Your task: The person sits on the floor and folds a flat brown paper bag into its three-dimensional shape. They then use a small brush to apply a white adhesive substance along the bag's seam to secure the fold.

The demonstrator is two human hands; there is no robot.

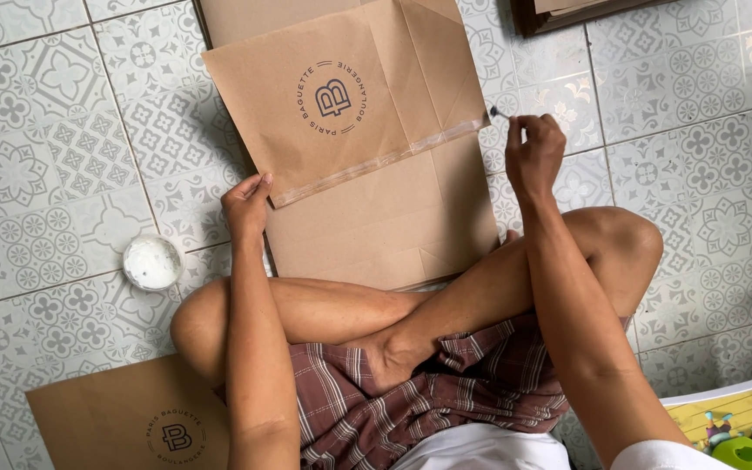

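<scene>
A brown paper bag [350, 104] with a round printed mark lies flat on the tiled floor, on top of more brown paper sheets [393, 226]. My left hand [245, 204] presses on the bag's near left corner. My right hand [533, 152] is raised at the bag's right edge, its fingers pinched on a small thin tool [494, 111] whose dark tip touches the glossy glued strip [367, 161] along the bag's folded edge. My crossed bare legs lie just below the paper.
A small round white bowl of white paste [152, 262] sits on the tiles to the left. Another printed brown bag [124, 418] lies at the lower left. A dark wooden frame [559, 13] is at the top right, a colourful plastic item [733, 426] at the lower right.
</scene>
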